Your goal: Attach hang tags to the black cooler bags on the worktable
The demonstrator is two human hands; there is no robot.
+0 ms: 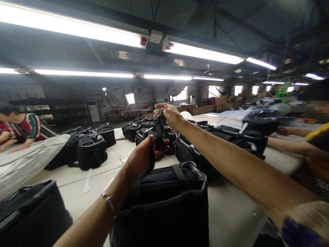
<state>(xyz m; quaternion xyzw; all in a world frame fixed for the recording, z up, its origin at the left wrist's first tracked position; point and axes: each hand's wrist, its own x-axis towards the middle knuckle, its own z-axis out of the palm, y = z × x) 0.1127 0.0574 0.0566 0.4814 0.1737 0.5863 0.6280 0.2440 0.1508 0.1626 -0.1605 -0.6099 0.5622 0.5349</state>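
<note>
A black bag with grey piping stands upright on the pale table right before me. Above its back edge, my left hand is closed on a black strap that runs down to the bag. My right hand, higher up and a little to the right, pinches the upper end of that strap, where a small greyish piece shows between the fingers. The strap is stretched between both hands.
More black bags stand at the left, at the lower left and on the right. White sheeting lies at the left. One person in stripes leans over the table; another person's arm reaches in from the right.
</note>
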